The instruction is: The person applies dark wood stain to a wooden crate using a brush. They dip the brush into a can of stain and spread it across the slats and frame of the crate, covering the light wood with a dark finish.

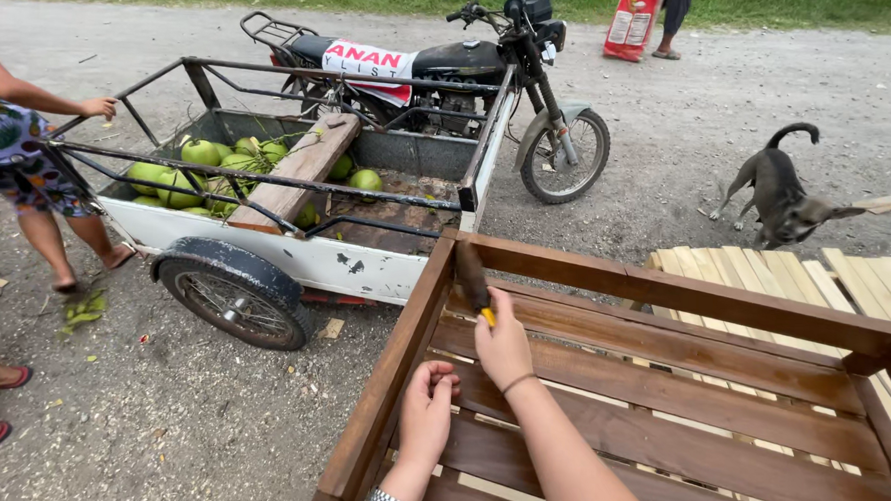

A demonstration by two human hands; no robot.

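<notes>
My right hand (502,345) grips a paintbrush (472,279) with a yellow ferrule and dark bristles. The bristles press against the inner corner post of a dark-stained slatted wooden frame (664,290). My left hand (426,410), with a metal watch at the wrist, rests on the frame's left rail, fingers curled over the wood. The frame's slats look freshly stained brown.
A motorcycle (493,72) with a white sidecar (295,254) holding green coconuts (199,155) and a plank stands on the gravel ahead. At the left a person (19,152) holds the sidecar rail. A grey dog (783,200) stands at right. Pale unpainted slats (765,269) lie beyond the frame.
</notes>
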